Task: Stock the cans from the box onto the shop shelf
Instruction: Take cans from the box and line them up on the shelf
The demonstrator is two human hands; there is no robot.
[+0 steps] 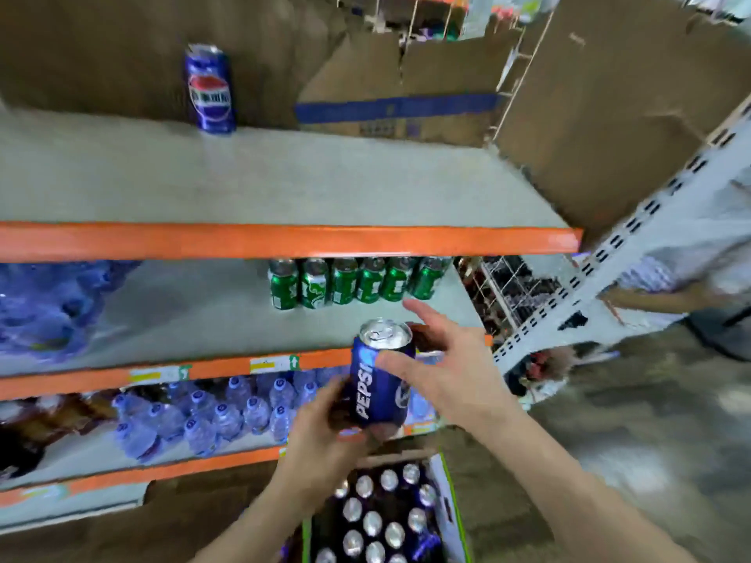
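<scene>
Two bare forearms rise from the bottom edge on either side of the open box of cans [447, 481]. No sleeves, watch, rings or gloves visible on left hand [321, 432] or right hand [443, 367]. Fingernails short, plain. Wrists uncovered.

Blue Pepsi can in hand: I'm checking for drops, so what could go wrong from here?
The blue Pepsi can is tilted, held low by the left hand, while the right hand touches it with spread fingers; a loose grip could drop it onto the open box of cans. The top grey shelf sits high, so reaching could topple the lone blue can.
</scene>
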